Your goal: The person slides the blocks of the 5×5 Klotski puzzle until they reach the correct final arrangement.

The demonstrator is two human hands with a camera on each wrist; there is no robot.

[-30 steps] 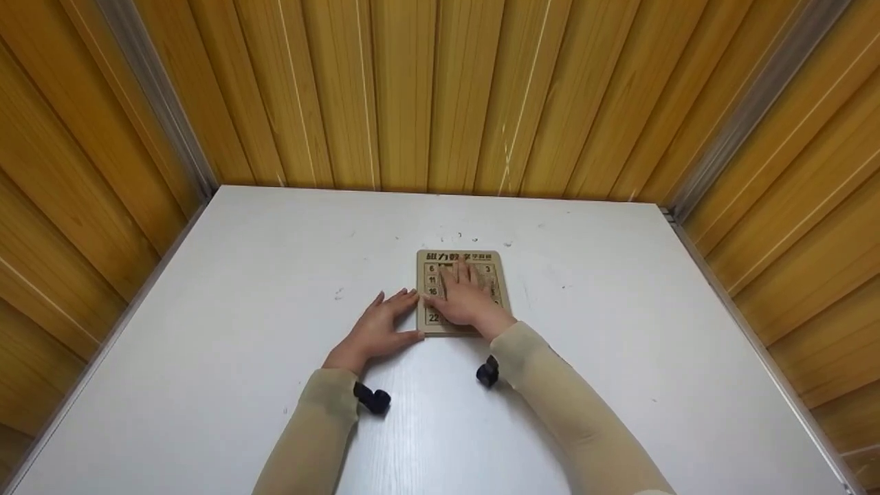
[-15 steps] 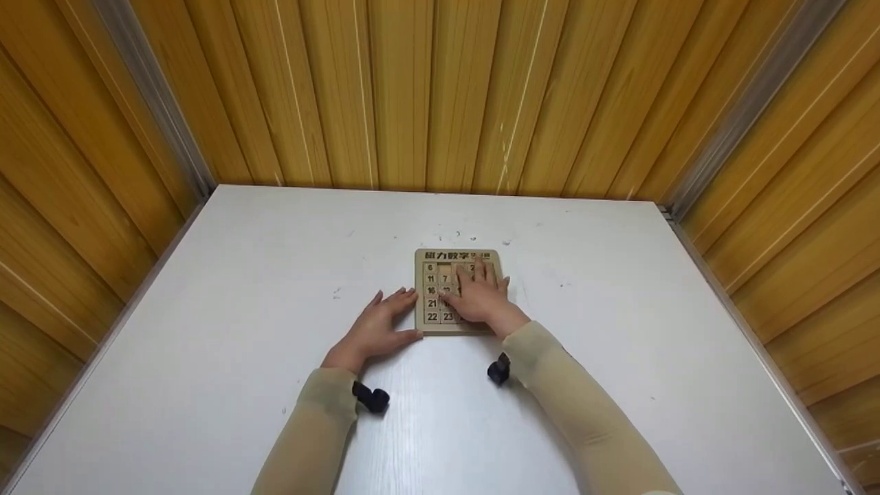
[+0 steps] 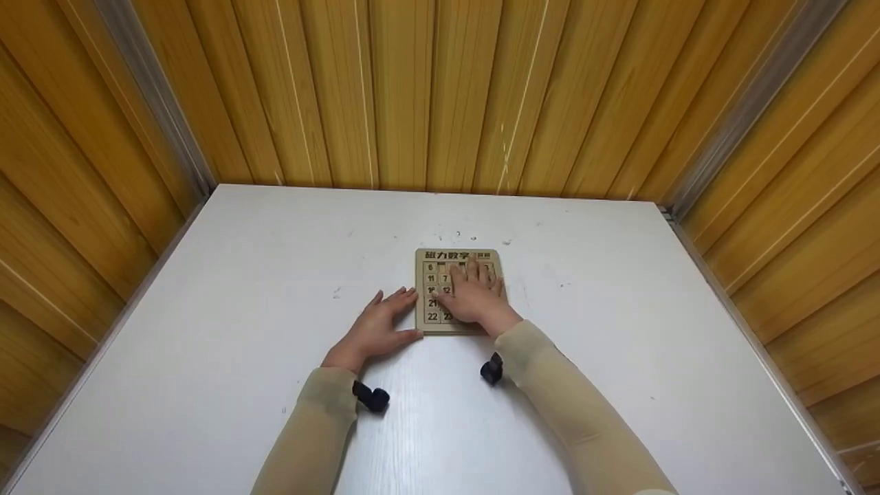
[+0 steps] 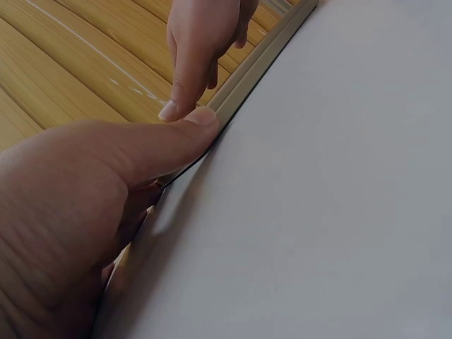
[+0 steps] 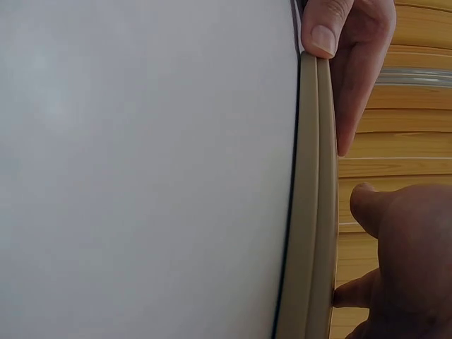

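A wooden number sliding puzzle point(image 3: 440, 328), with numbered square tiles and dark Chinese lettering along its top, lies flat on the white table. My left hand point(image 3: 377, 330) steadies it from the left, the thumb at the near left corner and fingertips against the side. The left wrist view shows that thumb point(image 4: 159, 145) on the frame's edge. Over the tiles lies my right hand point(image 3: 476, 299), fingers spread, hiding many numbers. In the right wrist view, my right hand point(image 5: 417, 247) has a fingertip down at the puzzle's top, beyond its near edge point(image 5: 311, 176).
The white table point(image 3: 584, 289) extends around the puzzle, with small dark marks behind it. Yellow wood-look panels point(image 3: 399, 96) and grey metal posts point(image 3: 168, 96) enclose the back and sides. A small black camera point(image 3: 371, 397) sits at the left wrist.
My right hand shifted right across the tiles, then back slightly left. Tiles in the top row have slid, and gaps there now show differently. My left hand has stayed in place.
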